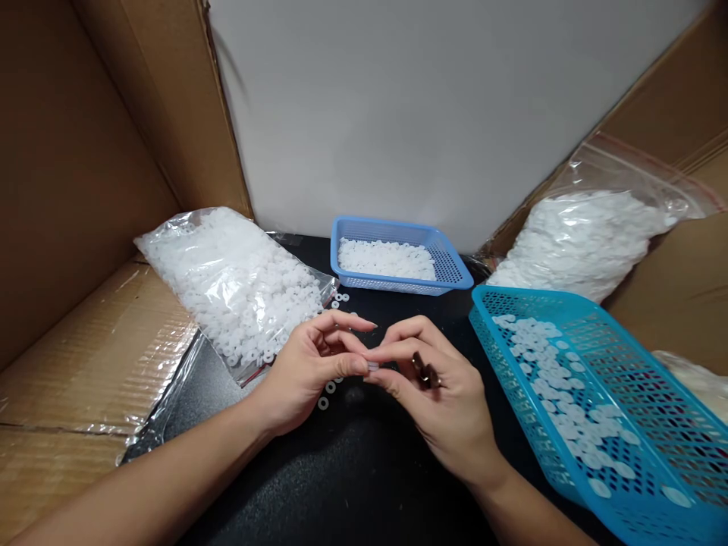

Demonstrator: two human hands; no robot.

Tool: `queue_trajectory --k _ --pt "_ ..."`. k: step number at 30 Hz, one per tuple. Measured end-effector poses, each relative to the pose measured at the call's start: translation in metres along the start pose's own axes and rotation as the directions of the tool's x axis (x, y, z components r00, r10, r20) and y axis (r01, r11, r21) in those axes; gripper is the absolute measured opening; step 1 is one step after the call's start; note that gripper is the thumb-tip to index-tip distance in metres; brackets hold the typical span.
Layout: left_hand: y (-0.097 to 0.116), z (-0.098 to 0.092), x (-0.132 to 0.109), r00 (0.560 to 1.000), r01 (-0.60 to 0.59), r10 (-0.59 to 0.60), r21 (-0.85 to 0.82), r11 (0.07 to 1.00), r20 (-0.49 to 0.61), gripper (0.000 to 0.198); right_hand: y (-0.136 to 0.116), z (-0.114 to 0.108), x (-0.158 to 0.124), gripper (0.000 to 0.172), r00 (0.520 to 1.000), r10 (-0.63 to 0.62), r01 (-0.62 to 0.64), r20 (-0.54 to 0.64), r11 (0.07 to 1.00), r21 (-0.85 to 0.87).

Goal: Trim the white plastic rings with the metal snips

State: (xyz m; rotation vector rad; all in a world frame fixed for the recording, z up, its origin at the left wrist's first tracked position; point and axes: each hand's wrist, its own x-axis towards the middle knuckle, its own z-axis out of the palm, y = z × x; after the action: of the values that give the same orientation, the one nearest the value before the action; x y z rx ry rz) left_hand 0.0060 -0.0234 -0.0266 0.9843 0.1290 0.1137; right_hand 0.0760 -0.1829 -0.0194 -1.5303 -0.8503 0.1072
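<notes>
My left hand (310, 368) and my right hand (447, 398) meet above the black tabletop, fingertips touching. Between their thumbs and forefingers they pinch a small white plastic piece (372, 365); most of it is hidden, so its exact shape does not show. A dark metallic butterfly-shaped ring (425, 371) sits on a finger of my right hand. Loose white plastic washers (331, 387) lie on the table beside and behind my left hand.
Left stands a clear bag (239, 280) of white washers. A blue basket (401, 286) at the back holds small white pieces. At right, a teal basket (546, 451) holds flat white discs; behind it leans another filled bag (585, 235). Cardboard walls (164, 98) flank the table.
</notes>
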Motion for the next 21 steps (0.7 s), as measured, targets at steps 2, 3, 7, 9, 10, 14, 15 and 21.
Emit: queue_trajectory --k 2,3,7,9,10,14,15,21 --pt "-0.0010 -0.0004 -0.0005 1.000 0.013 -0.013 -0.003 1.000 0.023 0.036 0.0013 0.0005 0.0002 0.013 0.999 0.030 -0.029 -0.015 0.998 0.049" --pt "-0.0016 -0.0006 -0.0010 0.999 0.026 -0.026 -0.004 1.000 0.035 0.038 0.0023 0.0005 0.0007 0.012 0.999 0.051 -0.049 -0.017 0.995 0.085" --pt "-0.0036 -0.0008 -0.0036 0.996 0.075 -0.076 0.011 0.997 0.057 0.046 0.0052 0.0000 0.0022 0.010 0.994 0.106 -0.106 0.008 0.977 0.184" --pt "-0.0037 -0.0005 -0.0045 0.995 0.084 -0.084 0.009 0.996 0.049 0.046 0.0057 -0.0001 0.0020 0.009 0.993 0.115 -0.117 0.018 0.973 0.198" --pt "-0.0035 -0.0003 -0.0047 0.996 0.083 -0.083 0.004 0.997 0.042 0.045 0.0058 -0.0001 0.0016 0.008 0.993 0.120 -0.122 0.021 0.972 0.201" --pt "-0.0012 0.0003 -0.0035 0.999 0.037 -0.037 -0.004 0.999 0.024 0.039 0.0063 0.0008 0.0005 0.010 0.991 0.128 -0.131 0.032 0.971 0.200" --pt "-0.0007 0.0003 -0.0029 0.999 0.023 -0.023 0.000 1.000 0.023 0.038 0.0064 0.0011 0.0004 0.010 0.992 0.123 -0.128 0.035 0.971 0.201" --pt "-0.0004 -0.0005 -0.0014 1.000 -0.022 0.022 0.017 1.000 0.008 0.035 0.0046 0.0023 0.0009 0.011 0.992 0.116 -0.123 0.046 0.968 0.217"
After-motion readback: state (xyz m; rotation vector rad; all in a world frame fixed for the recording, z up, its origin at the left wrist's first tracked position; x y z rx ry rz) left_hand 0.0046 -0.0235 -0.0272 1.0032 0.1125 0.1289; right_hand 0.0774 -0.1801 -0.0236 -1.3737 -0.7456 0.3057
